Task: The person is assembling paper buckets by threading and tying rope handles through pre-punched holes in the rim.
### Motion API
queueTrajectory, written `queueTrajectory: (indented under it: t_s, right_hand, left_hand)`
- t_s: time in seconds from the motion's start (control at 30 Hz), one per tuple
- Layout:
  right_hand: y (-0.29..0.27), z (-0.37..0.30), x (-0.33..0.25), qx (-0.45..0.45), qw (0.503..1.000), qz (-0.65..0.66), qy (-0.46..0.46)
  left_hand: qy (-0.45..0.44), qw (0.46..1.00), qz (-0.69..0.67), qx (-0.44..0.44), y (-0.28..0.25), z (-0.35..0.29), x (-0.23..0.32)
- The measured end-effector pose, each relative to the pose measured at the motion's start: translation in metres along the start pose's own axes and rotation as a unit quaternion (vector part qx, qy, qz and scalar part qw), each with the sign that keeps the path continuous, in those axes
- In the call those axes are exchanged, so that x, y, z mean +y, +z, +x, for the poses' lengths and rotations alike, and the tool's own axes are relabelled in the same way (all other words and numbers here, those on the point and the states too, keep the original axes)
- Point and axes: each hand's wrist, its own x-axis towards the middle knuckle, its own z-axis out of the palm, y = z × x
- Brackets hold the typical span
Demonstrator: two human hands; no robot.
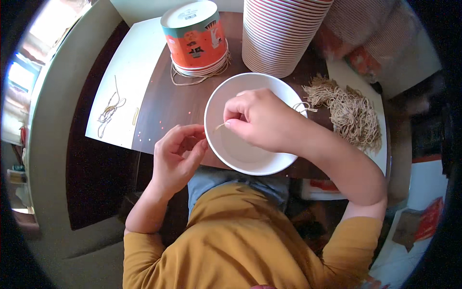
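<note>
A white paper bowl point(250, 159) lies upside down at the near edge of a dark wooden table point(163, 106). My right hand point(262, 118) rests over it, with thumb and forefinger pinching the end of a thin beige string point(221, 126). The string's other end trails out past the hand toward a heap of cut beige strings point(349, 113) on the right. My left hand point(178, 156) hovers at the bowl's left rim, fingers curled and close to the pinched string end; whether it touches the string I cannot tell.
An orange and teal printed cup stack point(196, 36) stands upside down at the back, strings looped around its base. A tall stack of white bowls point(281, 33) stands beside it. A white sheet point(127, 72) on the left carries a few loose strings point(109, 111).
</note>
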Motion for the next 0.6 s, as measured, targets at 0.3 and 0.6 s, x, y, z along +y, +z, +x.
queueTrajectory:
  t_s: [0.3,0.6]
  right_hand:
    - [0.0089,0.0050,0.0011,0.003,1.000,0.011,0.016]
    - [0.0106,0.0053,-0.0005,-0.012,0.998,0.031,0.057]
  left_hand:
    - [0.039,0.998,0.056,0.013,0.0000,0.0022,-0.0004]
    - [0.064,0.990,0.121,0.022,-0.0002,0.0031,0.0038]
